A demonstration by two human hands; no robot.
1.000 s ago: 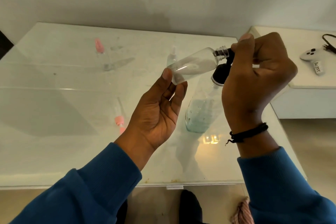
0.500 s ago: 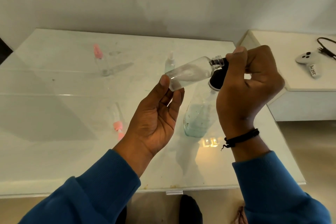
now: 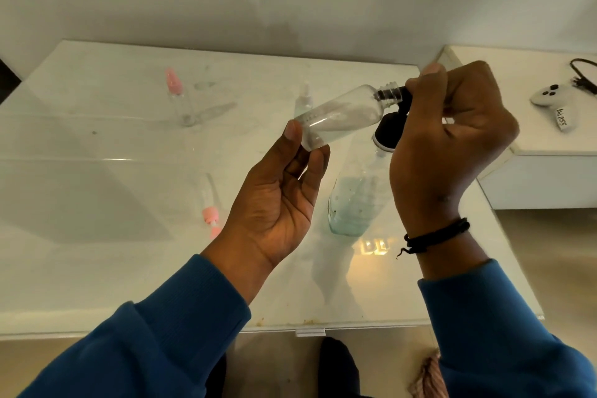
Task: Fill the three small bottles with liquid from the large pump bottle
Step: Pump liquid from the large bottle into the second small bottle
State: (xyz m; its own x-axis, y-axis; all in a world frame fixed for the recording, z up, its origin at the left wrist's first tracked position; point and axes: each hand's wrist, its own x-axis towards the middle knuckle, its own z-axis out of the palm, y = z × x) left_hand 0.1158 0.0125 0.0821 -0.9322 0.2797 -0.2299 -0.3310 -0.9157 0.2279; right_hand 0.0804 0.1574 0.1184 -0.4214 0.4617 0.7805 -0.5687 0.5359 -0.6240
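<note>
The left hand (image 3: 277, 191) pinches a tilted small bottle (image 3: 342, 118), barely filled, against the pump nozzle (image 3: 395, 113) the right hand (image 3: 452, 139) grips; two other bottles wait beyond.

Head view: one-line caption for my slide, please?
Left hand tilts a small clear bottle against the pump nozzle under the right hand.

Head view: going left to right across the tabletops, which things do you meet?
Upright pink-capped bottle → pink pump lying flat → left hand → large pump bottle → right hand → white game controller.
</note>
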